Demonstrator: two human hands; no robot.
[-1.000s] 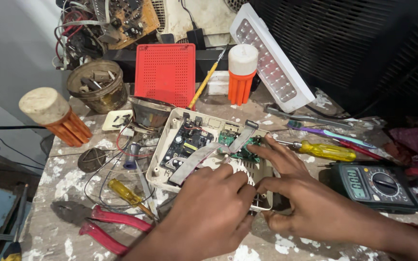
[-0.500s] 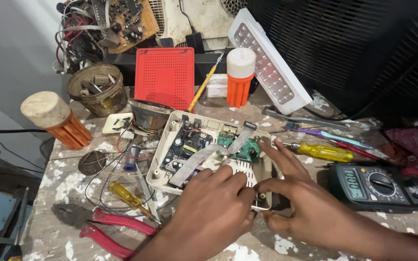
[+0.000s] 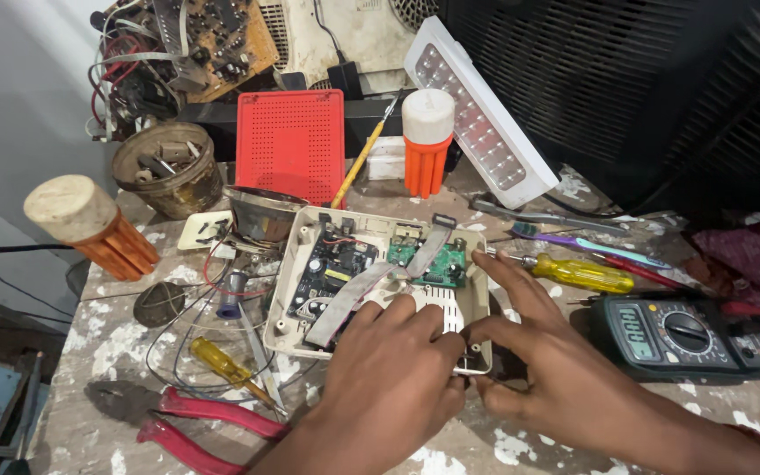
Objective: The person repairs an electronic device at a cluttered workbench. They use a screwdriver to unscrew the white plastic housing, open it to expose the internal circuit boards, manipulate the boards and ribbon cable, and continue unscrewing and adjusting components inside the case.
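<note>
Cream plastic fills the middle of the frame: the opened device casing (image 3: 296, 264) lies flat on the paint-spattered bench (image 3: 107, 352), its near right corner under my 2 hands. My left hand (image 3: 389, 369) is curled over that corner with the fingers bent and pressing on the white ribbed part (image 3: 450, 312) at the casing's lower edge; my right hand (image 3: 547, 352) comes in from the lower right, thumb and fingers pinched against the same corner, index finger stretched toward the green circuit board (image 3: 442, 261). Whether either hand grips a loose piece there I cannot tell, as my knuckles hide the spot.

Inside the casing a dark board (image 3: 332, 268) sits left of the green one, and a grey ribbon cable (image 3: 371, 290) crosses diagonally from the upper right to the lower left, passing just beside my left fingers. I judge that cable to be the weak point: a push or twist at this corner could drag it and strain its connector, and a slipping finger could land on the bare boards.

Right of centre, a yellow-handled screwdriver (image 3: 578, 273) lies just beside my right index finger, so a sideways sweep could roll it into the multimeter (image 3: 688, 334) at the right edge. Red-handled pliers (image 3: 204, 427) lie at the lower left, near a smaller yellow screwdriver (image 3: 222, 365).
</note>
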